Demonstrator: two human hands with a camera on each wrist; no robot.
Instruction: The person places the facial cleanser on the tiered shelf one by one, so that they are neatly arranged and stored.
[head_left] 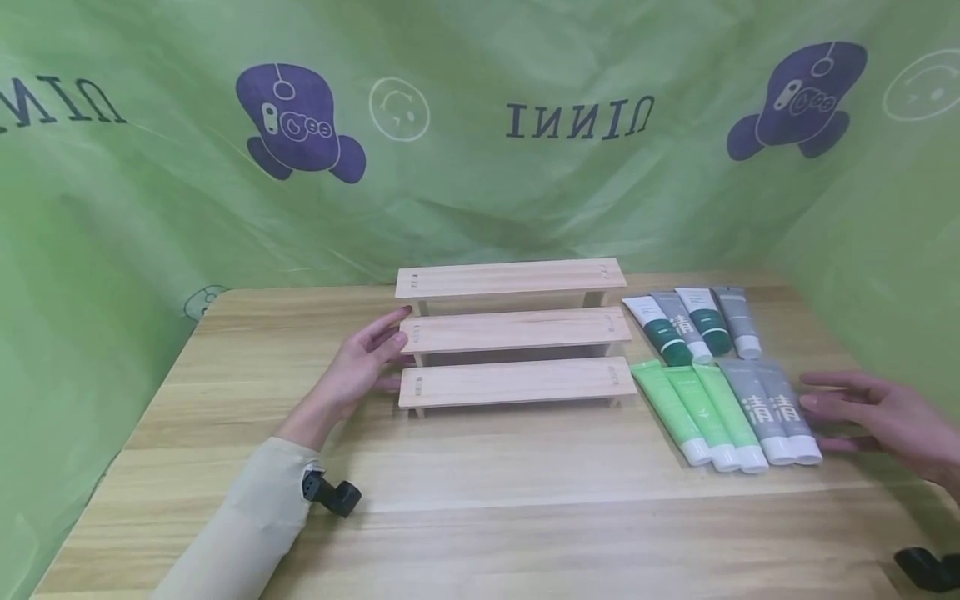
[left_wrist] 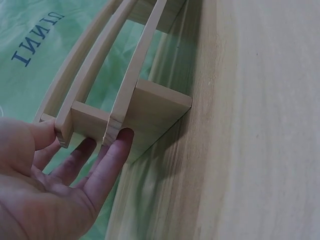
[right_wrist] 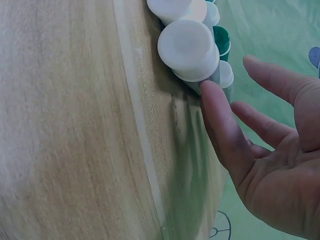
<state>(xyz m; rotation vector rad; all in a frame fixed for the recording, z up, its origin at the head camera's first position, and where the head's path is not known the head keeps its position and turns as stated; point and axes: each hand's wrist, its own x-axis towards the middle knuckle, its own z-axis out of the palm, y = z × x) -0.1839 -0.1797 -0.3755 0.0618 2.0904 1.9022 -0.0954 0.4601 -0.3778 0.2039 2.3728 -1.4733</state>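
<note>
A three-tier wooden display stand (head_left: 517, 332) sits in the middle of the table. At its left end is my left hand (head_left: 358, 360); in the left wrist view the fingers (left_wrist: 112, 162) lie loosely extended against the ends of the shelves, with the thumb by the middle one. To the right of the stand lie squeeze tubes in two rows. The front row has light green tubes (head_left: 701, 417) and grey tubes (head_left: 783, 412) with white caps. Beside the rightmost grey tube, my right hand (head_left: 888, 417) is spread, holding nothing; one fingertip is close to a white cap (right_wrist: 185, 45).
Behind the front row lie white-and-dark-green tubes (head_left: 705, 321) and grey tubes (head_left: 737, 321). A green printed cloth (head_left: 480, 192) hangs behind and at both sides of the wooden table (head_left: 487, 517). A black device (head_left: 330, 493) is strapped at the left wrist.
</note>
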